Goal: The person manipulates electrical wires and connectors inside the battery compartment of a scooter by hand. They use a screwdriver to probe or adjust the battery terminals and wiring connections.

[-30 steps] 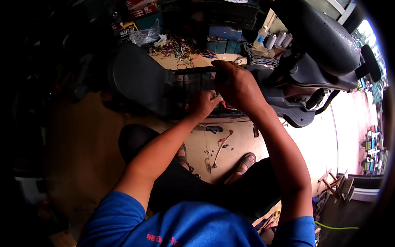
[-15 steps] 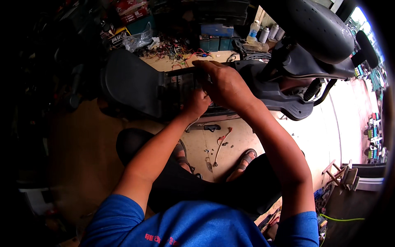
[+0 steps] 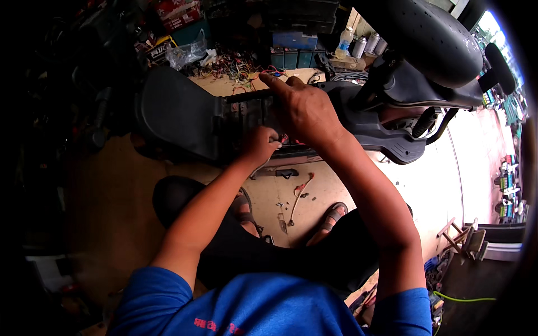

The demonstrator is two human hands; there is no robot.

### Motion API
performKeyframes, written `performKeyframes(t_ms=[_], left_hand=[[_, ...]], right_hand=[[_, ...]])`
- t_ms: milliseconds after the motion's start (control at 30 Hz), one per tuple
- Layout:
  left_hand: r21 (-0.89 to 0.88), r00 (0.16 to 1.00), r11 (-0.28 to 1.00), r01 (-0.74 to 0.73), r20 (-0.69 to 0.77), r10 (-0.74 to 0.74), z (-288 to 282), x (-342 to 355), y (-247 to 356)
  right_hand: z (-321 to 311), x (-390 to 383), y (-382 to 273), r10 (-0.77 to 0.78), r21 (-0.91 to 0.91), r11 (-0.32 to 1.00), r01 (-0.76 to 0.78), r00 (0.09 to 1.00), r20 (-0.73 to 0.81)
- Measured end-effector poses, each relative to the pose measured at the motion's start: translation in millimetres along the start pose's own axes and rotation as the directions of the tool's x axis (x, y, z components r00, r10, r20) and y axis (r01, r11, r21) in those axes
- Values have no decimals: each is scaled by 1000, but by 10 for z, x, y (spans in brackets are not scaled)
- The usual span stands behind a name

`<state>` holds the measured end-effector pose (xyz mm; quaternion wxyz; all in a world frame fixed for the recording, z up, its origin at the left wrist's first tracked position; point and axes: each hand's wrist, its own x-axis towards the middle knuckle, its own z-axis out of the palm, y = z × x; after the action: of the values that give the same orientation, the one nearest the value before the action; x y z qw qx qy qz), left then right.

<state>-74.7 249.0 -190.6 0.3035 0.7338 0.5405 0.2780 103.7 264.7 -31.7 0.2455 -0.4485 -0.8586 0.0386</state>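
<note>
A dark electric scooter lies across in front of me, with an uncovered compartment in its middle that holds dark battery blocks and terminals. Low over the compartment's near side is my left hand, closed with thumb and finger pinched beside a short red wire. What it pinches is too small to make out. My right hand arches palm down over the compartment's right part. Its index finger points out to the far left while the other fingers bend under, and the back of the hand hides whatever they grip.
The black seat is on the left, a wheel at upper right. Behind lie tangled wires, a bottle and spray cans. A loose cable and small parts lie near my feet. A wooden stool stands right.
My left hand has moved slightly left and nearer to me, out from beneath the right hand, baring the red wire. The right hand has lifted a little, its index finger stretched further.
</note>
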Motion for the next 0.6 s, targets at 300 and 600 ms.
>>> performKeyframes(t_ms=[300,600], left_hand=[[186,997,982,-34,-58,45,146,-160,-52],[76,988,997,15,-152,-3,265,-166,-128]], right_hand=[[50,63,60,-125,221,966,132,991,-44],[89,85,-93,11,304,952,38,988,-157]])
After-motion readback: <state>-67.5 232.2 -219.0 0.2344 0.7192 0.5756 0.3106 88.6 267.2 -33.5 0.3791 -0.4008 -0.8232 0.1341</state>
